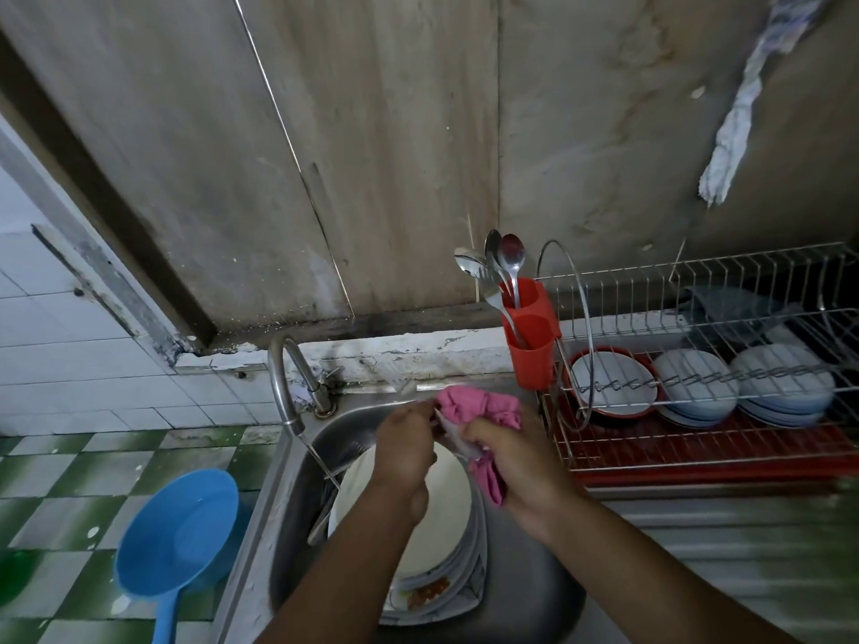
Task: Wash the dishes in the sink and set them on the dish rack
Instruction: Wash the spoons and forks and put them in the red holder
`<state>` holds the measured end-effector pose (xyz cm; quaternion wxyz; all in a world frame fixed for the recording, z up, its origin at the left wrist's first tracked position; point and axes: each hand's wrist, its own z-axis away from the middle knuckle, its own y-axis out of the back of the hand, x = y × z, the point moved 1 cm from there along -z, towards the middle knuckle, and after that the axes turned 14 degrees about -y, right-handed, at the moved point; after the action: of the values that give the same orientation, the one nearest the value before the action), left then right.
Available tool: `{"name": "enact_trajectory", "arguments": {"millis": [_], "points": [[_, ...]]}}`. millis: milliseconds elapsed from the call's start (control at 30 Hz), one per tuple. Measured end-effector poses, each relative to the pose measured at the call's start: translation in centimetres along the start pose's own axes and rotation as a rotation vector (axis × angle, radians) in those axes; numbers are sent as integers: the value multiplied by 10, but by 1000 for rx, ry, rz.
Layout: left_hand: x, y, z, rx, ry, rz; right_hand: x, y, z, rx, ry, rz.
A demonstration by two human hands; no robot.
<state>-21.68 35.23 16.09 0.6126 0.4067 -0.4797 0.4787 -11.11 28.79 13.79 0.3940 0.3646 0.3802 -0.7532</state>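
Nearest, the stack of dirty plates (446, 518) lies in the sink (534, 590); just above it the right hand (523, 464) has its fingers clamped on a pink cloth (479, 406), while the left hand (404, 450) curls its fingers at a small pale thing, too blurred to name, and I cannot tell if they pinch it. I think the cloth should rub every side near the faucet (283, 388) before anything goes to the dish rack (627, 457) farther right.

We see dim, flat light, brightest on the white tiles (69, 364) at the left. Wide-angle bending curves the frame edges; the lower right smears with motion blur.
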Motion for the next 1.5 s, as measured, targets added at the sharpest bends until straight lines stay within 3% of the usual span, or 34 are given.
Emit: {"name": "enact_trajectory", "arguments": {"millis": [100, 233, 433, 567, 733, 1067, 1200, 1333, 1400, 1500], "points": [[1, 10, -15, -117, 95, 98, -10, 6, 8, 71, 114, 134], [-1, 22, -19, -185, 35, -67, -36, 12, 11, 133, 273, 284], [-4, 15, 0, -222, -254, -340, -38, -3, -13, 200, 528, 823], [-9, 17, 8, -187, -417, -510, -32, -9, -22, 296, 626, 1022], [-7, 25, 9, -134, -382, -451, -28, -11, -28, 210, 602, 1037], [1, 42, 24, -115, -162, -254, -27, -16, -36, 373, 811, 1147], [-1, 50, 21, -93, -56, -217, -36, -19, -35, 432, 706, 883], [-7, 54, 16, -82, -113, -292, -50, -24, -27, 451, 676, 622], [-3, 52, 15, -78, -143, -296, -49, -28, -20, 384, 678, 654], [6, 44, 13, -93, -251, -396, -35, -31, -14, 138, 730, 971]]}}
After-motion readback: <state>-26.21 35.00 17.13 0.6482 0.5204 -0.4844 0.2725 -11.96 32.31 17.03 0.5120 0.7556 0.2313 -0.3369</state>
